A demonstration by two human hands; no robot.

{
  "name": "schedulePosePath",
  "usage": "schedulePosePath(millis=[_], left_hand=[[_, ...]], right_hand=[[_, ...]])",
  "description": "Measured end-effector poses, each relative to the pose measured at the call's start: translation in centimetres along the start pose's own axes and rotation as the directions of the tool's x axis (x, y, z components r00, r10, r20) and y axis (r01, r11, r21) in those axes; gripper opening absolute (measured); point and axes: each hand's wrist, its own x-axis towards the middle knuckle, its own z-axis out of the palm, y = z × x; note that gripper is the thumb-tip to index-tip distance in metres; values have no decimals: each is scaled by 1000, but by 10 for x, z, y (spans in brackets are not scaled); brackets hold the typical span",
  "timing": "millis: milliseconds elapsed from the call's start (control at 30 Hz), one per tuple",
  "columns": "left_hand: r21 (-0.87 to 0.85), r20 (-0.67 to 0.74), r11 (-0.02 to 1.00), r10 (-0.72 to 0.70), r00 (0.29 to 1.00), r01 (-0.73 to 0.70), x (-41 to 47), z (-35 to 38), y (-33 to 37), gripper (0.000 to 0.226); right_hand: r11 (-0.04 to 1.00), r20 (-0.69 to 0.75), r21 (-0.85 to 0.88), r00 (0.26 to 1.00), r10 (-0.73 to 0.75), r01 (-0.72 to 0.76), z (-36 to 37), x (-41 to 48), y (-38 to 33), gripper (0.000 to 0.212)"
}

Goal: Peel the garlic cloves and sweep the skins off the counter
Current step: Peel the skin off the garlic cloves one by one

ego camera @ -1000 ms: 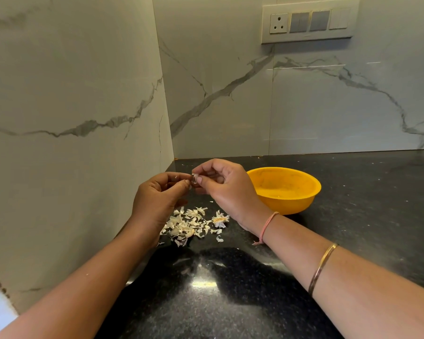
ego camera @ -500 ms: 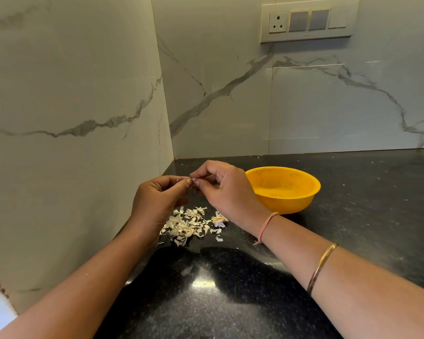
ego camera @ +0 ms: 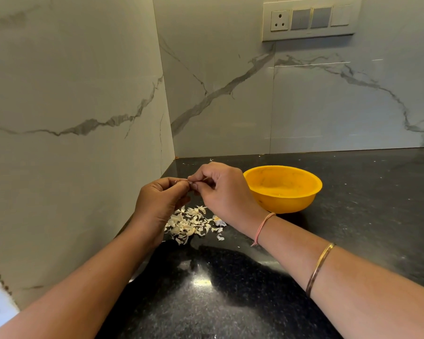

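Observation:
My left hand (ego camera: 158,203) and my right hand (ego camera: 224,192) meet fingertip to fingertip above the black counter (ego camera: 230,302). Between them they pinch a small garlic clove (ego camera: 192,184), mostly hidden by the fingers. A thin strip of skin sticks out by my right thumb. Below the hands lies a pile of pale garlic skins (ego camera: 193,223) on the counter. A yellow bowl (ego camera: 283,188) stands just right of my right hand.
Marble-look walls close the corner at the left (ego camera: 71,118) and the back. A switch panel (ego camera: 308,19) hangs on the back wall. The dark counter stretches to the right of the bowl and toward me.
Both hands have stayed together over the skin pile, with only small shifts of the fingers on the clove.

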Motion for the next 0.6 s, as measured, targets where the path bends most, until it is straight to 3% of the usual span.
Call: schedulePosePath(millis=[300,433,600], left_hand=[[37,-13,999,3,1000,-2,1,0,0,12],[79,-107,995,-58,993,67,8,-4,-4,11],[125,-141,992,-13,990,31,6,-6,-2,21]], right_hand=[[935,27,291,978,206,-204,2,-1,-1,12],[752,46,586,939,342,-303,-8,2,-7,12],[612,167,670,888,427,-420,-9,2,-4,14]])
